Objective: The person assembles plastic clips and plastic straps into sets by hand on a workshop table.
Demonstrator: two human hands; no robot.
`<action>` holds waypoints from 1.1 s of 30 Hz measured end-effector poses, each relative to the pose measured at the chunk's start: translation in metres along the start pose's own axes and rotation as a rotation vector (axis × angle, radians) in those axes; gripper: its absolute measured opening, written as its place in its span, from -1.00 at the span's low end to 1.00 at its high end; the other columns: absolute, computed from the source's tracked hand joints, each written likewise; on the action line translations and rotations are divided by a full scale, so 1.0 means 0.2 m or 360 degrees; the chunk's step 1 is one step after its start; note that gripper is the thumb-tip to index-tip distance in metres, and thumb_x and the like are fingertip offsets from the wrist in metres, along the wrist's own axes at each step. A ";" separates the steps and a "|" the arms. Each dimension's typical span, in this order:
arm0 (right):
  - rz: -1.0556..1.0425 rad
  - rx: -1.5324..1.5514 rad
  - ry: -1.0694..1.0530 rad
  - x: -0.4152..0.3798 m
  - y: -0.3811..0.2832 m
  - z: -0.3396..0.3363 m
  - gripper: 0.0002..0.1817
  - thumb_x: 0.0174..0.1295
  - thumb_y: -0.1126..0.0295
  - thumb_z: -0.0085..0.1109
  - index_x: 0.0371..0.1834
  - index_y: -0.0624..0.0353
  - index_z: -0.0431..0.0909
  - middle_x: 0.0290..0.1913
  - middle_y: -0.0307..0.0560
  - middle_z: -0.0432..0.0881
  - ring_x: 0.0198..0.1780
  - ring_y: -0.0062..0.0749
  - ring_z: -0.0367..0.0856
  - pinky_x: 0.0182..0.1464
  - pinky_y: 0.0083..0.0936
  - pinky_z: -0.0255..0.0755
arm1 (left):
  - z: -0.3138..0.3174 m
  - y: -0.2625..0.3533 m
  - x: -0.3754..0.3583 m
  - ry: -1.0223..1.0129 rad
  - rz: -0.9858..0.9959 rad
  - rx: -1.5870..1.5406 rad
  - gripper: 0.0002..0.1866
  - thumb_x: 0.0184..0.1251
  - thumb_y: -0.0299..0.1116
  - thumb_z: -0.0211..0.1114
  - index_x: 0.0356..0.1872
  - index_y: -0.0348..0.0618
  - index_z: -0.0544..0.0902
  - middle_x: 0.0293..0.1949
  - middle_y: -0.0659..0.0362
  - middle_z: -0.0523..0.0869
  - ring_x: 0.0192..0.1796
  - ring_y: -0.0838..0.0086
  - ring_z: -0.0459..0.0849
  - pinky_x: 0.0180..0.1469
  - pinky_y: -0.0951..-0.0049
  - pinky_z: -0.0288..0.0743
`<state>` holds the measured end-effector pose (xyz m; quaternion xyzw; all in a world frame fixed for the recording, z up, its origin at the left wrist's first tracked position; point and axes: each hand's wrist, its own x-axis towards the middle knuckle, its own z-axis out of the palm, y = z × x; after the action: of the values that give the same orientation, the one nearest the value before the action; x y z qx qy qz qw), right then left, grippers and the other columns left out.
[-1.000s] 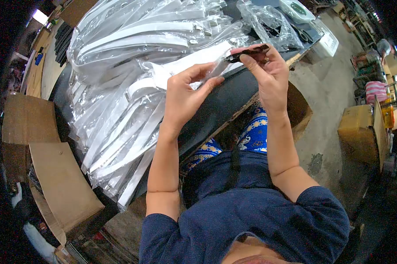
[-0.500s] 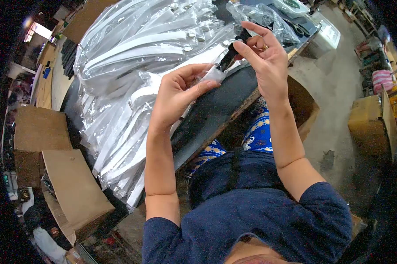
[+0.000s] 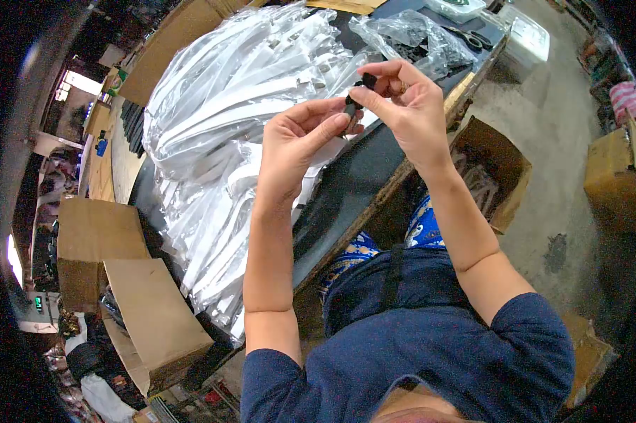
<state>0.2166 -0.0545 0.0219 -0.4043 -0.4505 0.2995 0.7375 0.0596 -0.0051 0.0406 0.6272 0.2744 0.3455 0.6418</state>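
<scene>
A small black strip point(image 3: 351, 106) is pinched between my two hands, above the near edge of the heap. My left hand point(image 3: 294, 144) closes thumb and fingers on its lower end. At the upper end, my right hand point(image 3: 413, 113) grips it between thumb and forefinger; a ring shows on one finger. Fingers cover much of the strip, so its exact kind is hidden. Behind and left of the hands lies a large pile of white belt-like straps point(image 3: 226, 106) in clear plastic sleeves.
The dark tabletop point(image 3: 339, 190) has a worn wooden edge. Toward its far right lie a crumpled clear bag point(image 3: 416, 42) of black pieces and scissors point(image 3: 473, 39). Open cardboard boxes stand at left point(image 3: 156, 310) and beneath the table's right side point(image 3: 504, 166).
The camera view has shifted, so the table sits lower and further right. My hands have drawn closer together; the clear plastic at my left fingertips no longer shows, and less of the black strip is visible.
</scene>
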 end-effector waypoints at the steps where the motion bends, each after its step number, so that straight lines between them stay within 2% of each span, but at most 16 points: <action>1: -0.0005 0.0019 0.0002 0.00 0.00 0.00 -0.79 0.07 0.51 0.32 -0.20 0.23 0.60 -0.44 -0.26 0.62 -0.42 -0.73 0.52 -0.31 -0.74 0.42 | 0.01 0.01 0.01 0.0006 -0.0002 0.0031 -0.68 0.23 -0.50 0.29 -0.01 -0.41 0.57 -0.19 -0.05 0.72 -0.19 0.29 0.74 -0.08 0.43 0.59; 3: -0.0101 -0.0145 0.0046 0.00 0.00 -0.01 -0.86 0.07 0.52 0.31 -0.28 0.24 0.64 -0.41 -0.22 0.63 -0.37 -0.66 0.54 -0.28 -0.69 0.43 | 0.02 0.02 0.02 -0.0014 0.0025 0.0035 -0.68 0.21 -0.51 0.31 -0.03 -0.43 0.57 -0.21 -0.03 0.72 -0.20 0.34 0.74 -0.10 0.47 0.59; 5: -0.0484 -0.0485 -0.0010 0.01 0.00 -0.03 -0.90 0.09 0.54 0.28 -0.31 0.24 0.68 -0.40 -0.18 0.64 -0.33 -0.57 0.56 -0.26 -0.65 0.43 | 0.03 0.05 0.04 -0.0037 0.0048 0.0035 -0.68 0.19 -0.52 0.33 -0.04 -0.45 0.58 -0.22 -0.02 0.73 -0.22 0.39 0.74 -0.12 0.52 0.59; 11: -0.0461 -0.0511 -0.0075 0.01 -0.04 -0.07 -0.85 0.13 0.56 0.22 -0.24 0.21 0.70 -0.37 -0.14 0.65 -0.29 -0.53 0.57 -0.23 -0.65 0.41 | 0.06 0.09 0.10 -0.0070 0.0088 0.0128 -0.75 0.19 -0.50 0.34 -0.13 -0.40 0.63 -0.30 0.06 0.73 -0.28 0.48 0.72 -0.22 0.58 0.57; 16: -0.0253 -0.0315 -0.0022 -0.01 -0.01 -0.08 -0.85 0.18 0.51 0.23 -0.19 0.23 0.68 -0.25 -0.14 0.68 -0.20 -0.57 0.59 -0.15 -0.65 0.42 | 0.04 0.14 0.16 -0.0181 0.0143 0.0576 -0.77 0.14 -0.36 0.42 -0.27 -0.30 0.67 -0.41 0.20 0.71 -0.35 0.61 0.64 -0.27 0.61 0.49; 18: -0.0289 0.0219 0.0042 0.00 0.02 -0.04 -0.65 0.18 0.43 0.28 0.03 0.27 0.56 -0.12 -0.12 0.65 -0.13 -0.58 0.56 -0.06 -0.64 0.43 | 0.05 0.20 0.19 -0.0192 0.0264 0.0629 -0.77 0.14 -0.36 0.42 -0.26 -0.29 0.67 -0.37 0.19 0.71 -0.32 0.60 0.65 -0.21 0.60 0.51; 20: -0.0282 0.0310 -0.0003 0.00 0.05 0.04 -0.57 0.16 0.42 0.32 0.10 0.28 0.50 -0.11 -0.13 0.63 -0.12 -0.58 0.55 -0.05 -0.63 0.43 | 0.05 0.26 0.21 -0.0172 0.0432 0.0720 -0.77 0.14 -0.36 0.41 -0.24 -0.29 0.67 -0.35 0.18 0.72 -0.32 0.59 0.65 -0.19 0.58 0.52; 21: -0.0280 0.0387 -0.0021 0.00 0.07 0.07 -0.49 0.13 0.41 0.35 0.16 0.28 0.45 -0.10 -0.13 0.62 -0.10 -0.57 0.54 -0.04 -0.63 0.43 | 0.04 0.31 0.23 -0.0255 0.0421 0.0774 -0.69 0.15 -0.34 0.40 -0.12 -0.28 0.64 -0.23 0.14 0.72 -0.20 0.53 0.67 -0.12 0.56 0.53; 22: -0.0161 0.0284 -0.0248 0.01 0.09 0.07 -0.42 0.07 0.41 0.40 0.18 0.27 0.42 -0.16 -0.20 0.61 -0.12 -0.57 0.54 -0.05 -0.61 0.44 | 0.06 0.35 0.23 -0.0269 0.0353 0.0598 -0.73 0.15 -0.36 0.41 -0.18 -0.26 0.64 -0.34 0.18 0.70 -0.29 0.59 0.64 -0.24 0.62 0.49; 23: -0.0028 -0.0007 -0.0501 0.01 0.09 0.04 -0.56 0.12 0.44 0.35 0.07 0.31 0.50 -0.17 -0.19 0.64 -0.12 -0.55 0.57 -0.03 -0.58 0.46 | 0.08 0.38 0.24 -0.0286 0.0285 0.0421 -0.78 0.15 -0.37 0.42 -0.23 -0.24 0.64 -0.44 0.22 0.69 -0.39 0.64 0.62 -0.36 0.67 0.45; 24: -0.0023 0.0102 -0.0538 0.02 0.08 0.08 -0.65 0.16 0.44 0.31 0.01 0.32 0.54 -0.19 -0.17 0.66 -0.13 -0.53 0.59 -0.03 -0.57 0.47 | 0.11 0.47 0.21 -0.0130 0.0260 0.0750 -0.79 0.13 -0.50 0.39 -0.20 -0.28 0.64 -0.40 0.21 0.70 -0.38 0.68 0.60 -0.33 0.67 0.47; 27: -0.0132 0.0406 -0.0595 0.12 0.10 0.21 -0.81 0.26 0.43 0.19 -0.17 0.34 0.62 -0.24 -0.08 0.70 -0.18 -0.49 0.65 -0.04 -0.54 0.49 | 0.07 0.55 0.15 -0.0015 0.0489 0.0664 -0.73 0.16 -0.51 0.37 -0.10 -0.31 0.61 -0.32 0.15 0.71 -0.26 0.59 0.67 -0.17 0.61 0.57; 29: -0.0272 0.0280 -0.0637 0.20 0.08 0.27 -0.78 0.27 0.39 0.18 -0.14 0.34 0.62 -0.30 -0.08 0.71 -0.21 -0.50 0.66 -0.07 -0.55 0.50 | 0.07 0.62 0.06 0.0375 0.0572 0.0722 -0.68 0.15 -0.42 0.40 -0.08 -0.31 0.61 -0.29 0.10 0.72 -0.21 0.47 0.70 -0.02 0.50 0.61; 31: -0.0325 0.0255 -0.0706 0.28 0.04 0.33 -0.74 0.29 0.32 0.17 -0.14 0.33 0.62 -0.32 -0.11 0.72 -0.24 -0.52 0.66 -0.07 -0.55 0.50 | -0.29 0.48 0.05 0.0268 0.1031 0.1211 -0.58 0.14 -0.35 0.42 0.02 -0.28 0.57 -0.09 0.11 0.69 -0.04 0.47 0.65 -0.01 0.54 0.51; 32: -0.0412 -0.0043 -0.0699 0.32 0.01 0.35 -0.69 0.28 0.23 0.17 -0.14 0.29 0.64 -0.27 -0.14 0.71 -0.21 -0.55 0.64 -0.07 -0.55 0.49 | -0.37 0.45 -0.02 0.0308 0.0857 0.1384 -0.51 0.09 -0.32 0.45 0.05 -0.27 0.55 -0.03 0.10 0.67 0.04 0.45 0.61 0.06 0.49 0.48; 33: -0.0247 -0.0060 -0.0747 0.34 -0.08 0.36 -0.74 0.33 0.23 0.11 -0.24 0.23 0.61 -0.42 -0.26 0.62 -0.40 -0.68 0.48 -0.35 -0.60 0.37 | -0.41 0.41 -0.10 0.0347 0.0683 0.1554 -0.44 0.04 -0.30 0.48 0.09 -0.26 0.53 0.02 0.09 0.65 0.11 0.42 0.58 0.13 0.45 0.45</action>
<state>0.1801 0.0168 0.0836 -0.3014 -0.6447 0.3193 0.6258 -0.0260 0.0280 0.1161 0.8549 0.3338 0.3642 0.1586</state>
